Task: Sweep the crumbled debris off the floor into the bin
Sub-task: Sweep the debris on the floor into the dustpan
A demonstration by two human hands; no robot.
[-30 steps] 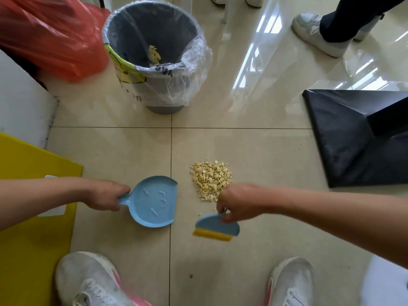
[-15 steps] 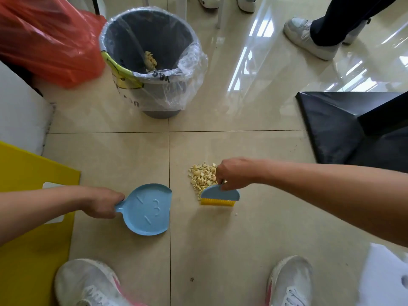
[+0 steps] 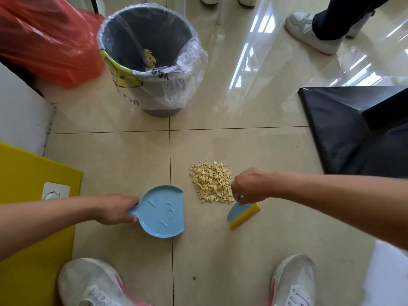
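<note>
A pile of pale yellow crumbled debris (image 3: 212, 181) lies on the beige tile floor. My left hand (image 3: 119, 209) grips the handle of a light blue dustpan (image 3: 163, 211), which sits flat on the floor just left of the pile, its straight edge facing right. My right hand (image 3: 249, 186) holds a small blue brush with yellow bristles (image 3: 242, 214) at the pile's lower right corner, bristles tilted to the right. The grey bin (image 3: 152, 60) with a clear plastic liner stands beyond the pile, to the upper left, and holds some crumbs.
A red plastic bag (image 3: 46, 40) lies left of the bin. A yellow board (image 3: 33, 195) is on the left, a black angular base (image 3: 353, 129) on the right. My two white shoes (image 3: 88, 283) are at the bottom. Another person's shoe (image 3: 309, 32) stands top right.
My right hand and the brush moved from on top of the pile to its lower right corner, uncovering the debris. The dustpan stays left of the pile.
</note>
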